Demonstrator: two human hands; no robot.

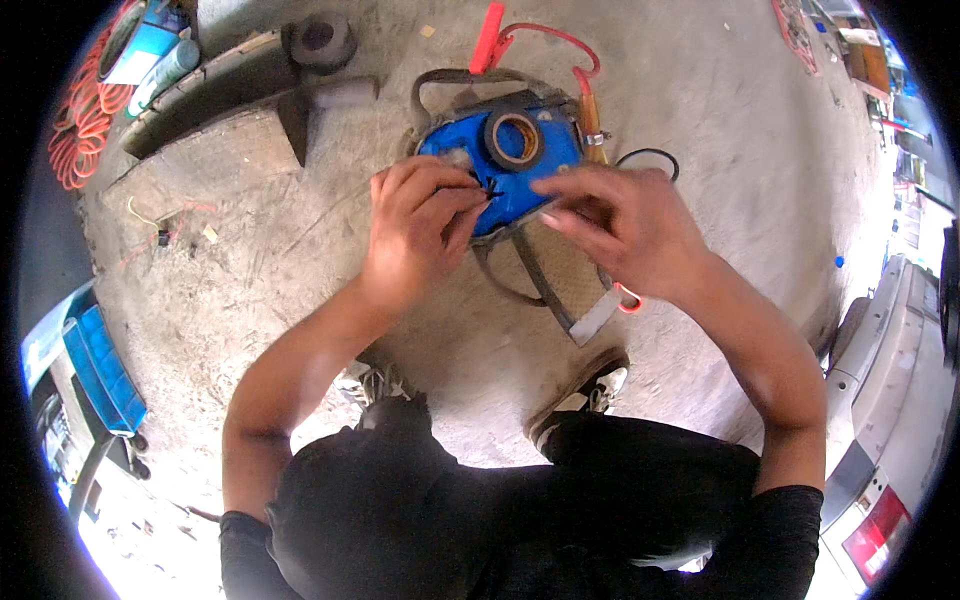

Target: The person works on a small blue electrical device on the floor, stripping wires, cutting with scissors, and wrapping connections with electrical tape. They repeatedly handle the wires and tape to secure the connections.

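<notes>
On the grey concrete floor lies a blue fabric tool bag carrying a black tape roll; above it, left hand fingers pinch a small black part, right hand fingers curled together beside it.

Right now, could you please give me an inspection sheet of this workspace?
Surface: dusty, scratched concrete floor.
Job's things: open blue tool bag with grey straps; black tape roll lies in it; a small black part sits between both hands.
Clutter: dark blocks upper left; blue crate at left.
Hands: left hand pinches the small black part; right hand has its fingertips beside it, grip unclear.
Cables: red lead with clamp behind the bag; orange coiled cable far left.
Surroundings: car rear at right; shelves upper right.
</notes>
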